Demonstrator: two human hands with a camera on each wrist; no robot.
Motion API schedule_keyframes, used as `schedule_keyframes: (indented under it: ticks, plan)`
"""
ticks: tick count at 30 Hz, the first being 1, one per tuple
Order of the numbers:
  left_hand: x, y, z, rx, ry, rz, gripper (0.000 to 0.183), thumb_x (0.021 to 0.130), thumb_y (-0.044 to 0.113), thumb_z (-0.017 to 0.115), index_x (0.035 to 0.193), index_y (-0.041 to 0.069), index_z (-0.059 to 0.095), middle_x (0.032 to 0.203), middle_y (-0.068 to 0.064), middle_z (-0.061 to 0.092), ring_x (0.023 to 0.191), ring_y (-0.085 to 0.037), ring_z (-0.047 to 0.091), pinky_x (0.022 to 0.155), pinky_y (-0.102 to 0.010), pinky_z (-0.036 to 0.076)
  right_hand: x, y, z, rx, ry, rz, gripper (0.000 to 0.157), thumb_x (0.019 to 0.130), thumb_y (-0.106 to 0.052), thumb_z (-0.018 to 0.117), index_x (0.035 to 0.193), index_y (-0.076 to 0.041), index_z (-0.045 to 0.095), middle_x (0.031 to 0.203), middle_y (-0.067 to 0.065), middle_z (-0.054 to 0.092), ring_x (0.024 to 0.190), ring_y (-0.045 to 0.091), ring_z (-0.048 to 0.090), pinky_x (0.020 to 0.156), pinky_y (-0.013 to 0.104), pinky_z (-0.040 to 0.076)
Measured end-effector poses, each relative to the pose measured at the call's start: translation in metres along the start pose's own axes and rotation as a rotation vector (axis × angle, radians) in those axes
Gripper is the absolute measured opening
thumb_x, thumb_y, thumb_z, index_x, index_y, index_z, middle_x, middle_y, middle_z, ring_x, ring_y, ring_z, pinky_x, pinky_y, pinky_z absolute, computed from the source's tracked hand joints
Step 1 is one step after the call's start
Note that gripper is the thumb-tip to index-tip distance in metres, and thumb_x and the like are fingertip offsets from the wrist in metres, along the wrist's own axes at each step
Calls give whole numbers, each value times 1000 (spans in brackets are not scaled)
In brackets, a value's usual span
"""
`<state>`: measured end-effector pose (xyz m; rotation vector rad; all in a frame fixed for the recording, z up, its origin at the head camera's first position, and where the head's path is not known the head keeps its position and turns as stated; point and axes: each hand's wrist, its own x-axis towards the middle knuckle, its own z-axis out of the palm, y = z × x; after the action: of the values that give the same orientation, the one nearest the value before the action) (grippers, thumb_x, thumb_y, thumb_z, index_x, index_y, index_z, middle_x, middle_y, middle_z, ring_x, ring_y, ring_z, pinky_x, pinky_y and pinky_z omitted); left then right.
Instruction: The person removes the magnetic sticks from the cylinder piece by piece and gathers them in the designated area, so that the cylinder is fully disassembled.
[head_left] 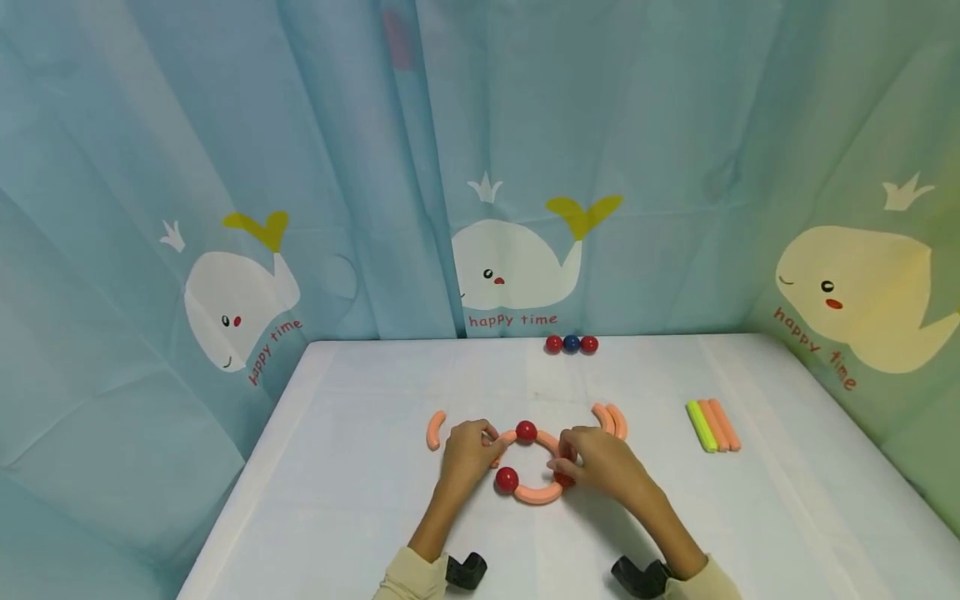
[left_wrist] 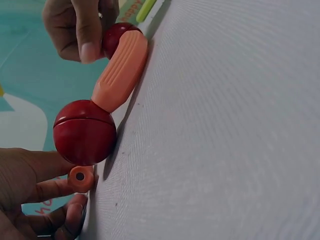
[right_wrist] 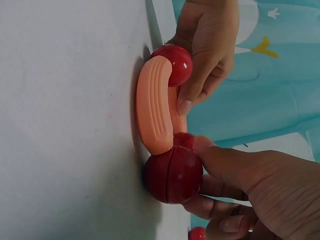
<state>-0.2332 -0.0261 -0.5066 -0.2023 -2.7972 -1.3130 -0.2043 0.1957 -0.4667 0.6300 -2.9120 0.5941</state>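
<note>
Red balls and curved orange rods form a ring on the white table. Its top ball joins two rods, while a bottom rod spans the left ball and the right ball. My left hand pinches the left curved orange rod. That rod's lower end, with a dark round centre, shows close by the left ball in the left wrist view. At the ring's right side, my right hand grips the right red ball, partly hiding it in the head view.
One loose curved orange rod lies left of the ring, and two more lie right of it. Straight green and orange rods lie farther right. Red and blue balls line the back edge, before a whale-print curtain.
</note>
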Motion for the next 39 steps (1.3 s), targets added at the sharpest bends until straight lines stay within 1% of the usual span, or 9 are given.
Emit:
schedule_keyframes:
  ticks: [3, 6, 10, 13, 17, 22, 25, 31, 39]
  plan:
    - [2, 0, 2, -2, -4, 9, 31, 88, 38, 71, 89, 7, 70, 51, 6, 57, 46, -4, 48, 47, -21, 38, 7, 3, 3, 22, 20, 39, 18, 84, -30, 77, 77, -19, 63, 65, -14, 53, 57, 0, 41, 52, 18, 35]
    - [3, 0, 3, 3, -2, 22, 32, 88, 39, 71, 92, 7, 71, 51, 6, 56, 46, -4, 47, 47, -21, 38, 16, 5, 7, 84, 53, 69, 17, 85, -29, 76, 86, -14, 66, 73, -8, 59, 61, 4, 47, 55, 20, 39]
    - [5, 4, 4, 17, 4, 19, 31, 88, 39, 71, 92, 8, 72, 50, 6, 55, 44, -3, 47, 46, -21, 37, 27, 9, 16, 219, 82, 73, 25, 86, -25, 76, 102, -7, 68, 91, 4, 66, 80, 16, 61, 69, 29, 51]
    - [5, 6, 5, 29, 8, 6, 30, 87, 39, 72, 92, 9, 72, 50, 8, 54, 43, -3, 47, 46, -21, 35, 33, 13, 24, 321, 76, 50, 31, 86, -20, 75, 111, -4, 66, 103, 10, 67, 95, 25, 63, 80, 39, 52]
    - [6, 6, 6, 28, -1, -8, 29, 87, 39, 72, 92, 10, 72, 52, 8, 56, 44, -3, 48, 45, -21, 36, 39, 16, 33, 411, 55, 47, 34, 85, -15, 76, 115, -2, 66, 106, 10, 67, 98, 26, 64, 83, 41, 53]
    - [7, 5, 6, 47, 8, -13, 29, 85, 38, 74, 93, 10, 73, 61, 7, 59, 49, -4, 49, 46, -22, 39, 44, 16, 40, 434, 77, 14, 35, 83, -15, 77, 114, -3, 67, 104, 10, 69, 94, 24, 65, 79, 36, 54]
    - [7, 6, 5, 71, 22, -8, 27, 85, 37, 75, 91, 11, 74, 64, 7, 57, 52, -4, 47, 46, -23, 38, 45, 13, 43, 435, 84, 23, 33, 83, -16, 78, 113, -4, 68, 103, 9, 69, 94, 23, 64, 78, 33, 53]
    - [5, 5, 4, 88, 26, 8, 28, 86, 39, 74, 90, 11, 74, 60, 8, 53, 52, -5, 43, 44, -23, 34, 44, 9, 45, 443, 75, 58, 32, 84, -16, 77, 112, -5, 68, 102, 8, 70, 94, 22, 64, 78, 33, 52]
    - [5, 3, 5, 83, 31, 3, 28, 87, 40, 72, 90, 13, 74, 59, 8, 50, 51, -5, 41, 44, -23, 33, 45, 7, 44, 410, 76, 49, 32, 85, -16, 76, 113, -5, 67, 105, 8, 70, 95, 21, 65, 80, 34, 53]
